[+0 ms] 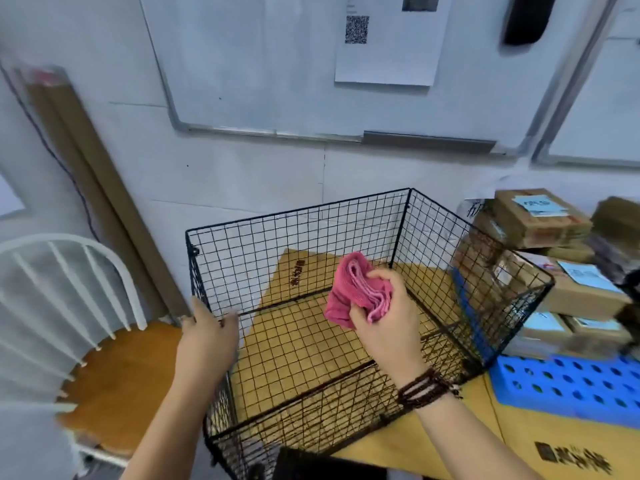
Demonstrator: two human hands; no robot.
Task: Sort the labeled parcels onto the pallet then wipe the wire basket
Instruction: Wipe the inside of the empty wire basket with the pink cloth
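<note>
A black wire basket (298, 216) stands on a yellow table with nothing inside it. My left hand (207, 336) grips the basket's left rim. My right hand (384, 320) hovers over the basket's middle, closed on a bunched pink cloth (349, 292). To the right, brown labeled parcels (540, 220) with light blue labels are stacked on a blue perforated pallet (568, 386).
A white chair with a wooden seat (117, 379) stands at the left, close to the basket. Long cardboard tubes (93, 188) lean on the wall behind it. A whiteboard (277, 64) with a paper sheet hangs above. The yellow table (519, 441) extends to the front right.
</note>
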